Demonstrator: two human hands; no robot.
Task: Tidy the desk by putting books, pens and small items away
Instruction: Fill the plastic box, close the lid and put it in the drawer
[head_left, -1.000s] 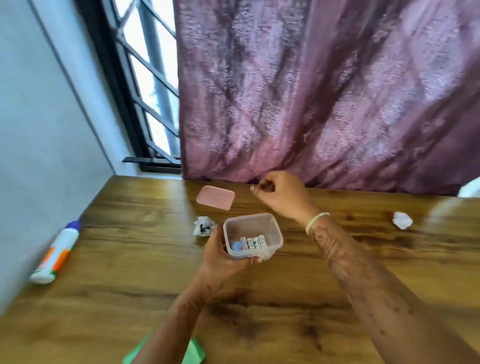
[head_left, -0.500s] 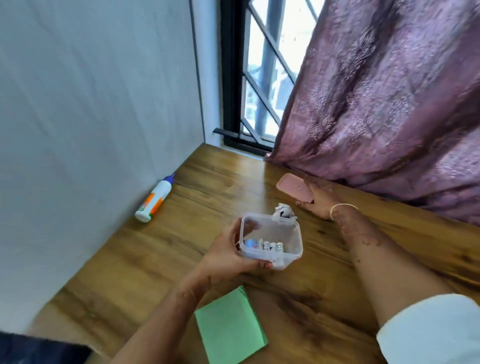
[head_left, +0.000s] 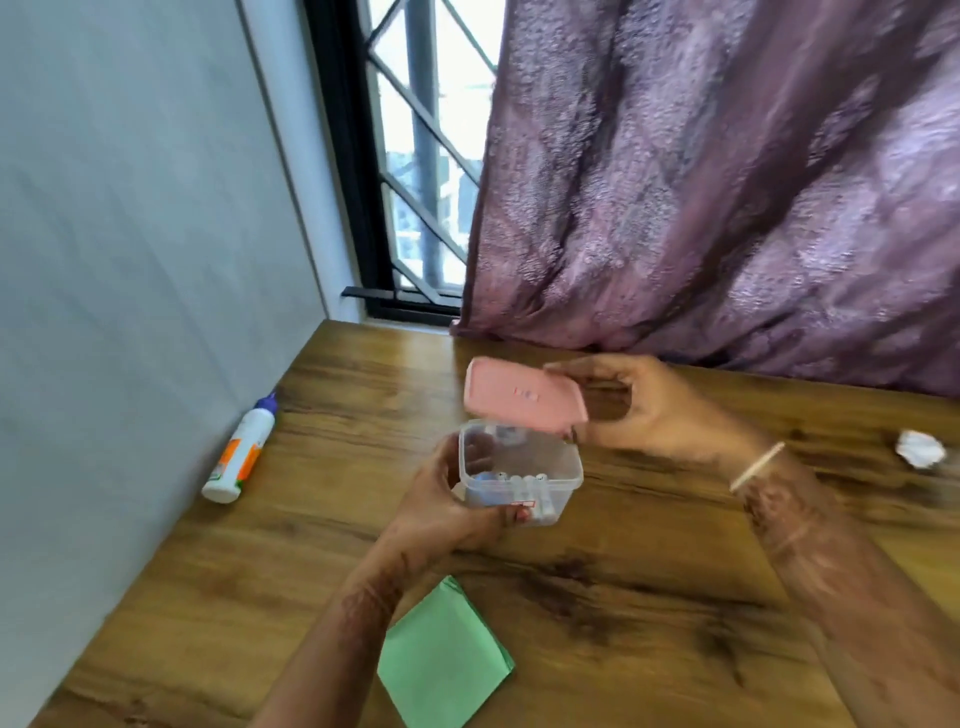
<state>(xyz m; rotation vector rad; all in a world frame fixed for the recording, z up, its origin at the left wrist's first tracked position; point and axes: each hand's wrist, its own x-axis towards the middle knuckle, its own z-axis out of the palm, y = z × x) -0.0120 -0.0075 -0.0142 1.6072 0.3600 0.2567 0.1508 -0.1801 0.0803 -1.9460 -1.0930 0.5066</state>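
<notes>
Grey wall (head_left: 130, 208), barred window (head_left: 421, 156), mauve curtain (head_left: 727, 182)

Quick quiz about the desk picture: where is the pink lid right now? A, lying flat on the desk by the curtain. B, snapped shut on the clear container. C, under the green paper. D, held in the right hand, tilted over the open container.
D: the right hand grips the pink lid by its edge, tilted above the open clear container that the left hand holds.

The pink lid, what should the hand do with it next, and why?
Probably lower the pink lid flat onto the clear box and press it shut. The right hand holds it tilted just above the open rim, while the left hand steadies the box, small items already inside.
</notes>
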